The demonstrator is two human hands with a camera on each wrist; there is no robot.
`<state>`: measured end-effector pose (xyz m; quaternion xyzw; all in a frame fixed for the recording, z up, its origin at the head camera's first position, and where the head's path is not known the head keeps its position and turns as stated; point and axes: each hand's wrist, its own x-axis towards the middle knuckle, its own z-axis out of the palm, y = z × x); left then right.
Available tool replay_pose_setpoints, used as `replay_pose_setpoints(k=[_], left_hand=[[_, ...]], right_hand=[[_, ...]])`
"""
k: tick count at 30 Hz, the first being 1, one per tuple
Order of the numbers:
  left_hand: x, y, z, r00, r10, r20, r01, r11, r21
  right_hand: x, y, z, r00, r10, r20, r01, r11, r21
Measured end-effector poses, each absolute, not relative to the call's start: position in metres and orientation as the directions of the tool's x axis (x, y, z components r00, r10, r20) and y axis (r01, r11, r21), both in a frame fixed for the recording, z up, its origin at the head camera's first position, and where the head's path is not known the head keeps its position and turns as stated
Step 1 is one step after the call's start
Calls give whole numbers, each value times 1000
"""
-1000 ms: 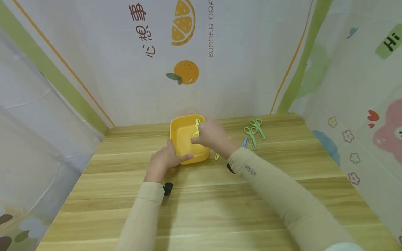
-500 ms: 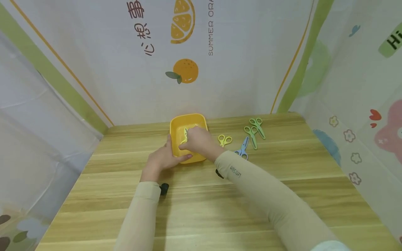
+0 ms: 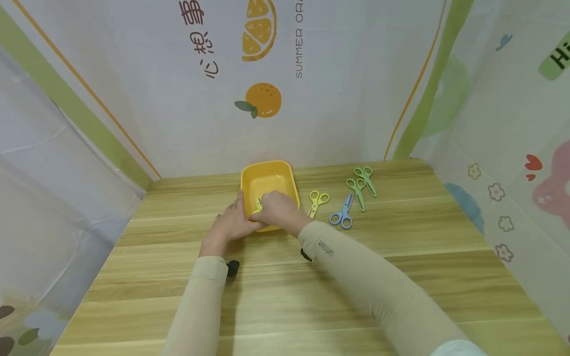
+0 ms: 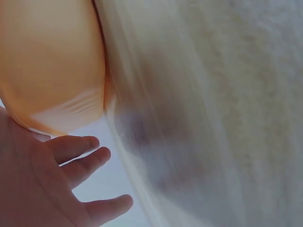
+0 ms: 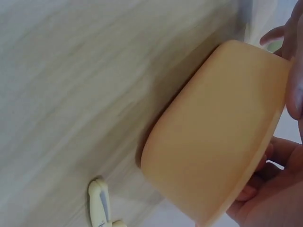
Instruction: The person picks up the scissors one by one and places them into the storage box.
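Note:
A yellow plastic tub stands at the back of the table. My left hand rests against its near left corner, thumb along the front rim. In the left wrist view the fingers are spread and fairly straight beside the tub. Inside the tub, low near its front wall, my right hand holds a pair of yellow scissors; most of it is hidden by the hand. The right wrist view shows the tub's outer wall, with the right hand over the rim.
Right of the tub lie yellow scissors, blue scissors and two green scissors, one nearer and one farther. A printed cloth hangs right behind the wooden table.
My right hand has carried the yellow scissors left and down into the tub, toward its near left corner. The left hand stays at the tub's corner.

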<state>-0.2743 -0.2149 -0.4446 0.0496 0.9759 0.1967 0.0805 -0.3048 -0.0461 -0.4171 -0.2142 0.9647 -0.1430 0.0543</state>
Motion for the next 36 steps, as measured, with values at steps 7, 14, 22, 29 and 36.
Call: replay_pose_setpoints(k=[7, 14, 22, 29, 36], left_hand=[[-275, -214, -442, -984, 121, -128, 63, 920, 388], [-281, -214, -444, -990, 101, -100, 50, 904, 424], [-282, -215, -445, -988, 104, -118, 41, 895, 444], [-284, -213, -441, -985, 100, -140, 40, 924, 380], [-286, -213, -445, -983, 94, -157, 25, 919, 394]], right_hand=[[-310, -42, -415, -898, -436, -48, -394, 849, -353], [-318, -21, -406, -887, -461, 29, -440, 824, -357], [-331, 24, -388, -907, -420, -16, -372, 822, -431], [-327, 76, -378, -933, -354, -67, -306, 875, -375], [-312, 114, -389, -929, -354, -111, -321, 916, -239]])
